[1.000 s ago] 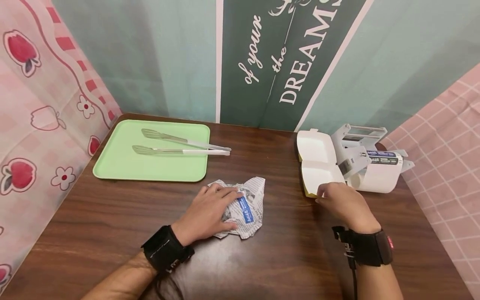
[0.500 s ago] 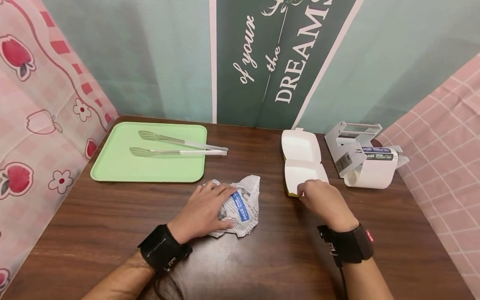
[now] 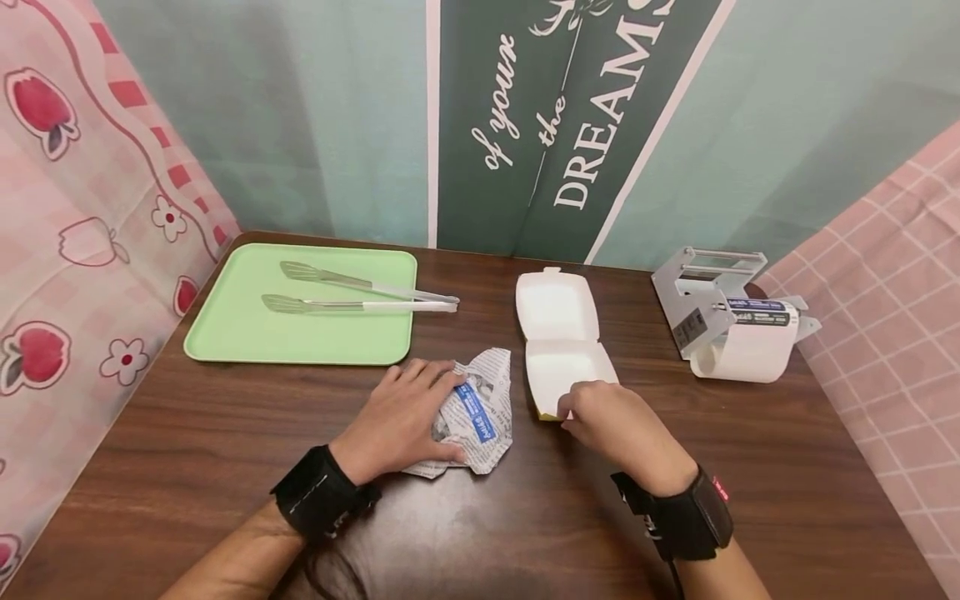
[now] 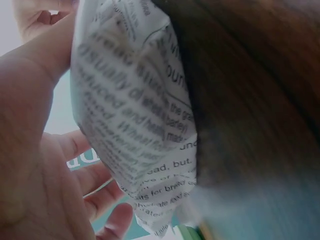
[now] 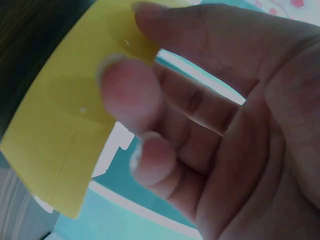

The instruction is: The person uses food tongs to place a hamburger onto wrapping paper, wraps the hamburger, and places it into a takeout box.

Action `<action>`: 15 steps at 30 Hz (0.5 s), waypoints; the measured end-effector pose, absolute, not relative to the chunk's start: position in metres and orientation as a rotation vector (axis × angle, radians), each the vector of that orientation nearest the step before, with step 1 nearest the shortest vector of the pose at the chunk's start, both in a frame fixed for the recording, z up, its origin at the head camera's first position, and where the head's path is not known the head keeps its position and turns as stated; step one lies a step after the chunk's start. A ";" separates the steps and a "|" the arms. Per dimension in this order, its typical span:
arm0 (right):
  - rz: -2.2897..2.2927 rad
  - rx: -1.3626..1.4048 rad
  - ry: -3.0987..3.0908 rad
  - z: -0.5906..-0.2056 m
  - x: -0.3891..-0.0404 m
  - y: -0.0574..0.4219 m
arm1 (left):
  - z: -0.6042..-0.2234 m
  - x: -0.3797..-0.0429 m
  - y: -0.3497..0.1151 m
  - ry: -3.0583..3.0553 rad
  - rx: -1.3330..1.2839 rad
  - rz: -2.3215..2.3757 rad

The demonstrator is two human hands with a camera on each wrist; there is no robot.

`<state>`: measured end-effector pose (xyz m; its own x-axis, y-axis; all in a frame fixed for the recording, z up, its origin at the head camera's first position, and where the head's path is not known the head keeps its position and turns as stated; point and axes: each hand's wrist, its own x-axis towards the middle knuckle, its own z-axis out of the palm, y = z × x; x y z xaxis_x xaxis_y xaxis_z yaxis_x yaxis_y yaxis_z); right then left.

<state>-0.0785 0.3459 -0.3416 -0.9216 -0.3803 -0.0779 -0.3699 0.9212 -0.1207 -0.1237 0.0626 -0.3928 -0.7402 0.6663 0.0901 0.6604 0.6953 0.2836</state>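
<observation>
My left hand [image 3: 393, 421] rests at the left side of a packet [image 3: 486, 417] wrapped in newspaper-print paper with a blue label, thumb at its near side and fingers at its far side. The left wrist view shows the crumpled printed paper [image 4: 140, 115] close to the palm; the contents are hidden. With my right hand [image 3: 618, 429] I pinch the front edge of a white clamshell takeout box [image 3: 557, 308], which lies with its lid back. In the right wrist view its yellow outer wall [image 5: 60, 115] is under the thumb and a fingertip.
A light green tray [image 3: 330, 342] lies at the back left, with metal tongs [image 3: 360, 305] on it, their handle end over its right rim. A label dispenser [image 3: 693, 317] with a label roll [image 3: 753, 350] stands at the right. A curtain [image 3: 360, 125] hangs behind the table.
My right hand has drawn the takeout box leftward, away from the label dispenser and closer to the packet. My left hand and the packet have shifted slightly left.
</observation>
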 end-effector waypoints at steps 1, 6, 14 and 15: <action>-0.164 -0.601 2.961 -0.341 -0.077 0.344 | -0.393 -0.124 0.062 2.877 1.124 0.470; -0.184 -0.694 2.871 -0.340 -0.070 0.332 | -0.393 -0.123 0.060 2.855 1.097 0.480; -0.225 -0.746 2.740 -0.336 -0.059 0.318 | -0.393 -0.126 0.057 2.844 1.090 0.435; -0.224 -0.744 2.729 -0.336 -0.058 0.317 | -0.393 -0.126 0.057 2.837 1.087 0.437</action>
<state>-0.0583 0.3174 -0.3361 -0.8196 -0.5166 -0.2477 -0.4693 0.8534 -0.2269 -0.1258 0.0573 -0.3926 -0.7469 0.6640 0.0342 0.6435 0.7091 0.2883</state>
